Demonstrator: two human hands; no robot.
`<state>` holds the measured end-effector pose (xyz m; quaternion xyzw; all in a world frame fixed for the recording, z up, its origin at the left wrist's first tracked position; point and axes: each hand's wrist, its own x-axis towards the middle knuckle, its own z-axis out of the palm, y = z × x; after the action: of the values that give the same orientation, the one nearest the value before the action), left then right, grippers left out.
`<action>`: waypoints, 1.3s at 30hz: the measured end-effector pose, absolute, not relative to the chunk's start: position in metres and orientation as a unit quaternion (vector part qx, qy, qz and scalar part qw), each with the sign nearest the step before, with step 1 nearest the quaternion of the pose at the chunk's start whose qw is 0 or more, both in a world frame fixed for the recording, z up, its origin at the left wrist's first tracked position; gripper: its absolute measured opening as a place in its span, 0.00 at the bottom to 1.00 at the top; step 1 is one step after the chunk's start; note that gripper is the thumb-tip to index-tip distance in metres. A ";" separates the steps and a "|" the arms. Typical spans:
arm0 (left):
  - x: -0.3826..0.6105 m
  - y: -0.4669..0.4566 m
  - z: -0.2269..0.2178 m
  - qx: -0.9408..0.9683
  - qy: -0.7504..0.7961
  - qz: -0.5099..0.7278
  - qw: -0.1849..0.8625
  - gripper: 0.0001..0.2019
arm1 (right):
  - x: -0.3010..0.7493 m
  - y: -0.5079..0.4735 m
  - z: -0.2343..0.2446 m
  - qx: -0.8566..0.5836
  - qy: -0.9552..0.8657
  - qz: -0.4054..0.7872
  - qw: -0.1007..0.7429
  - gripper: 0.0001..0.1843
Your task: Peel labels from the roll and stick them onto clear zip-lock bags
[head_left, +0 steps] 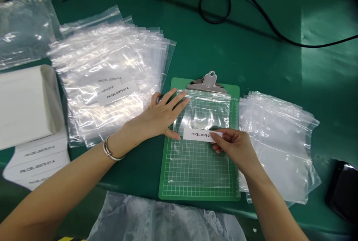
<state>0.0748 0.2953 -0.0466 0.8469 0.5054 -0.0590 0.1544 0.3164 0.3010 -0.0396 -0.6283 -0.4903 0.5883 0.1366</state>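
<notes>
A clear zip bag (200,166) lies flat on a green gridded clipboard (165,192), its zip edge just below the metal clip (208,83). My left hand (165,114) rests with fingers spread on the bag's upper left. Between thumb and fingers, my right hand (231,140) pinches the right end of a white label (195,135) printed "PN:CBL-00578-01". The label is over the middle of the bag; whether it touches the plastic I cannot tell. My right fingers cover the end of its print.
Left of the clipboard lies a pile of labelled clear bags (106,62), beside a white label roll (22,103). More clear bags (279,151) are stacked on the right. A black object (342,189) sits far right; a black cable (260,10) crosses the back.
</notes>
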 end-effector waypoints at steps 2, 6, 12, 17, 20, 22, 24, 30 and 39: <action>0.075 0.295 -0.047 0.847 0.505 -0.060 0.152 0.50 | 0.316 0.300 -0.040 -0.629 -0.493 0.586 0.135 0.16; 0.076 0.295 -0.045 0.846 0.508 -0.069 0.148 0.51 | 0.315 0.298 -0.041 -0.632 -0.514 0.566 0.128 0.15; 0.091 0.286 -0.028 0.830 0.541 -0.082 0.110 0.49 | 0.313 0.296 -0.042 -0.624 -0.567 0.528 0.105 0.15; 0.113 0.248 -0.038 0.892 0.443 -0.028 0.088 0.35 | 0.308 0.294 -0.038 -0.628 -0.574 0.513 0.113 0.14; 0.118 0.231 -0.058 0.908 0.413 -0.016 0.073 0.30 | 0.309 0.297 -0.034 -0.628 -0.565 0.524 0.106 0.13; 0.118 0.228 -0.067 0.906 0.420 0.005 0.055 0.29 | 0.311 0.303 -0.031 -0.620 -0.550 0.552 0.089 0.12; 0.117 0.228 -0.070 0.905 0.422 0.022 0.043 0.28 | 0.316 0.311 -0.024 -0.605 -0.519 0.601 0.057 0.11; 0.116 0.231 -0.069 0.910 0.413 0.030 0.011 0.28 | 0.329 0.344 0.010 -0.560 -0.361 0.743 -0.058 0.17; 0.116 0.232 -0.073 0.913 0.402 0.057 -0.046 0.27 | 0.317 0.305 0.027 -0.602 -0.507 0.614 0.059 0.31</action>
<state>0.1163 0.2316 -0.0730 0.9126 0.4021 0.0574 -0.0464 0.3172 0.3050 0.0271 -0.6023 -0.5065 0.6142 0.0587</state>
